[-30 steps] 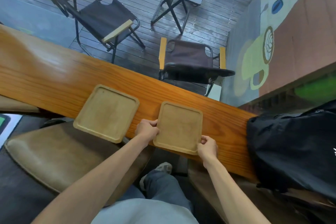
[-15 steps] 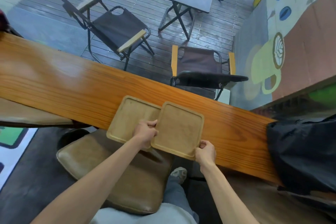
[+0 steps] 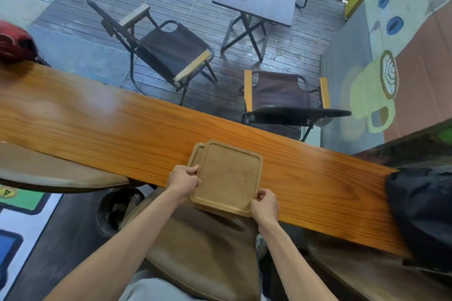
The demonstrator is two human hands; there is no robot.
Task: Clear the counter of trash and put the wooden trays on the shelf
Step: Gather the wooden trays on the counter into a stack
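- Left hand (image 3: 184,179) fingers curl closed on the upper tray (image 3: 226,178) left edge
- Right hand (image 3: 265,204) pinches its near right corner
- Upper tray lies almost squarely over the lower tray (image 3: 195,154), both overhanging the counter (image 3: 97,124) near edge
- Stack sits between both hands; next lift likely needs a grip under both trays

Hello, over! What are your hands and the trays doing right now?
Left hand and right hand both gripping the top tray. It sits almost fully over the second tray on the counter. Nothing blocking.
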